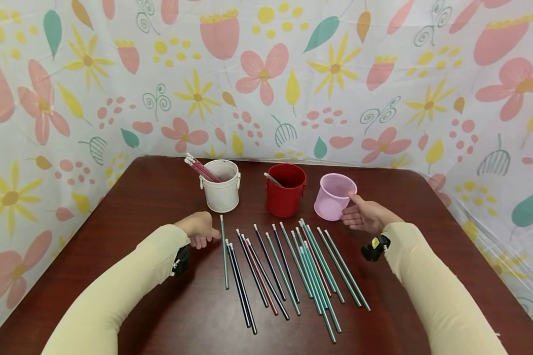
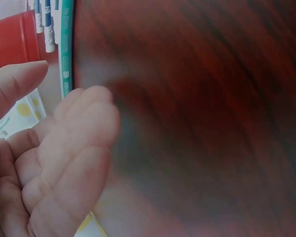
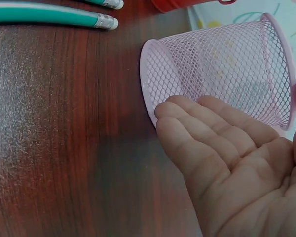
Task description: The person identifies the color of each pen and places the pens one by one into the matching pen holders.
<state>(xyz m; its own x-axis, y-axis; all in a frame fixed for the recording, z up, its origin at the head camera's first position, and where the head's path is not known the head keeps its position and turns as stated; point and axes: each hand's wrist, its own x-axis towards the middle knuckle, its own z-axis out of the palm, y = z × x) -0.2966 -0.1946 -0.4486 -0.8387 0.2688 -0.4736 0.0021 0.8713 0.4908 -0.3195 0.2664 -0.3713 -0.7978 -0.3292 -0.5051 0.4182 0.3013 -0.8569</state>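
A pink mesh pencil cup (image 1: 328, 206) stands upright at the right of the row of containers. My right hand (image 1: 366, 216) is beside it, thumb at the rim; in the right wrist view the fingers (image 3: 207, 136) stretch along the mesh wall (image 3: 227, 64), not wrapped round it. My left hand (image 1: 197, 230) hovers just left of a teal pencil (image 1: 224, 256), its fingers loosely bent and holding nothing. That teal pencil (image 2: 66, 49) also appears past the fingertips in the left wrist view. Whether the left fingers touch it, I cannot tell.
A white bucket (image 1: 222, 196) holds several pink pencils (image 1: 202, 170). Beside it, a red bucket (image 1: 284, 201) has a teal pencil (image 1: 273, 179) in it. Several teal, dark blue and red pencils (image 1: 317, 271) lie across the middle of the brown table (image 1: 151, 187). A flowered cloth (image 1: 266, 118) hangs behind.
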